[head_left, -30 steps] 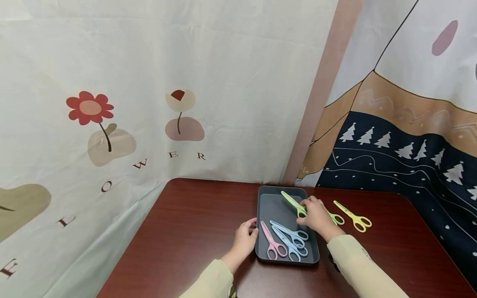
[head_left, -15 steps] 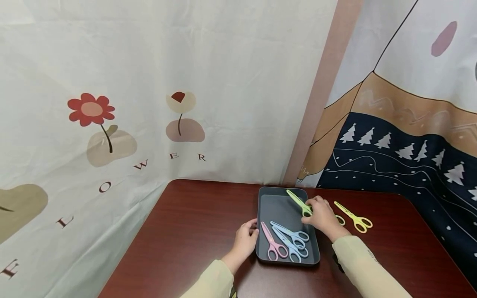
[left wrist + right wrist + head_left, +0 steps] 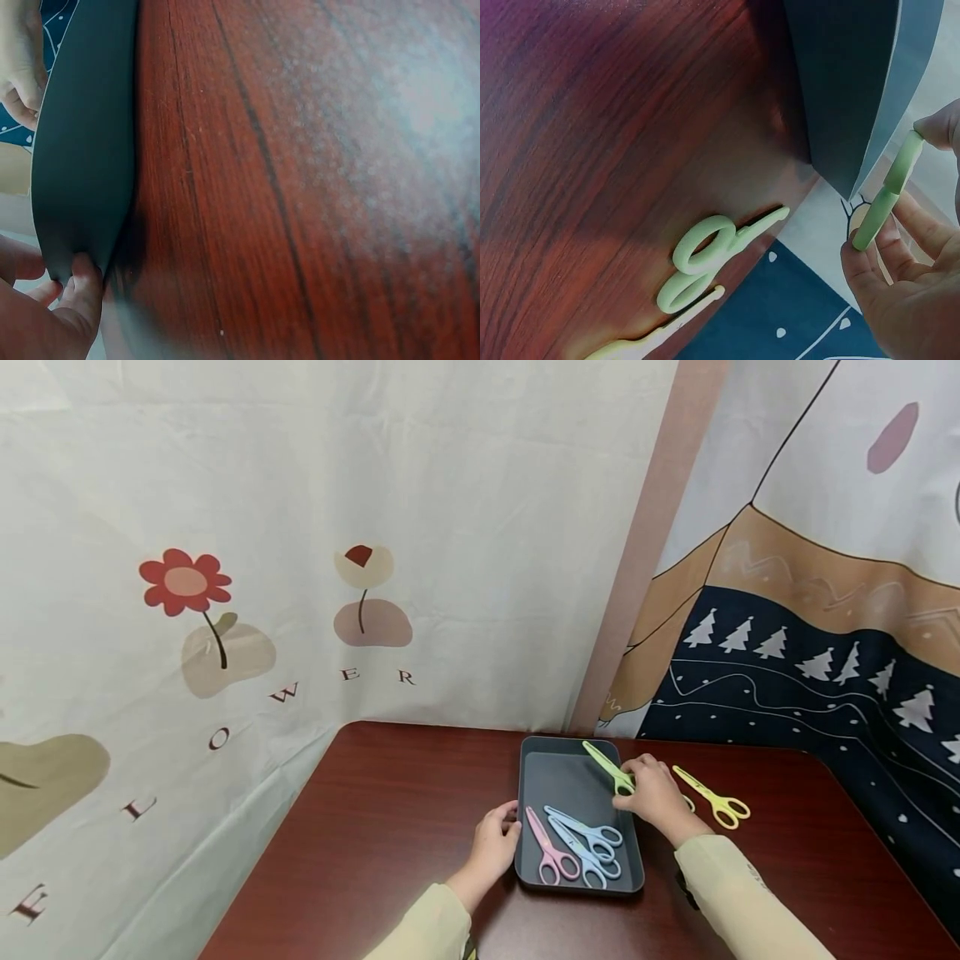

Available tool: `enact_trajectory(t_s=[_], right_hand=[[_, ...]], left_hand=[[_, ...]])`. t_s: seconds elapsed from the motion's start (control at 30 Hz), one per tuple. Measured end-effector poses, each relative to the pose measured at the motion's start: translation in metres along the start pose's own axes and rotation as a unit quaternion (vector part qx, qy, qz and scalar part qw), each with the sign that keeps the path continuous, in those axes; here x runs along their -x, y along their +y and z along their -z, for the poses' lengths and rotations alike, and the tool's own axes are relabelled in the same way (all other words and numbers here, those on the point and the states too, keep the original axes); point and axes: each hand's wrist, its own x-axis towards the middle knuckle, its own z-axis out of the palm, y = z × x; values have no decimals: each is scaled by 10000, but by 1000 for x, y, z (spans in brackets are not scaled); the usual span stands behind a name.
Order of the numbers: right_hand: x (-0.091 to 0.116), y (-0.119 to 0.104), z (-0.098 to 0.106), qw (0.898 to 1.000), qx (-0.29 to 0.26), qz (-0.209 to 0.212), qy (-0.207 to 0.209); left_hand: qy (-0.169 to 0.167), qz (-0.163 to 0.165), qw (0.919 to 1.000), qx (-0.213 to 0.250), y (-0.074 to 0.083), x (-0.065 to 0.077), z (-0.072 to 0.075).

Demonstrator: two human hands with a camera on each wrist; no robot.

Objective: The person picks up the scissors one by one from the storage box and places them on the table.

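Observation:
In the head view my right hand (image 3: 654,793) pinches green scissors (image 3: 602,761) by their handles, over the right rim of a dark grey tray (image 3: 553,772). The blades point away toward the tray's far end. The right wrist view has the handles (image 3: 900,176) between thumb and fingers. My left hand (image 3: 493,840) holds the tray's left edge; in the left wrist view one finger (image 3: 88,277) lies against its outer wall. Pink scissors (image 3: 542,835) and two blue scissors (image 3: 576,843) lie at the tray's near end.
A second pair of green scissors (image 3: 736,238) lies on the table right of the tray, partly hidden by my right hand in the head view. Yellow scissors (image 3: 705,792) lie farther right. The reddish-brown table (image 3: 405,810) ends at printed curtains (image 3: 480,527).
My right hand has shifted a little to the right with the green scissors, covering more of the green pair on the table. My left hand stays at the tray.

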Motion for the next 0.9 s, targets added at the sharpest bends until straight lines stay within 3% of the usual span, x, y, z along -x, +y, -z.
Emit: enact_trajectory(t_s=[0.9], right_hand=[[2,21,10,9996,-99,-157,211]], left_hand=[[26,10,10000,68,1,0,0]])
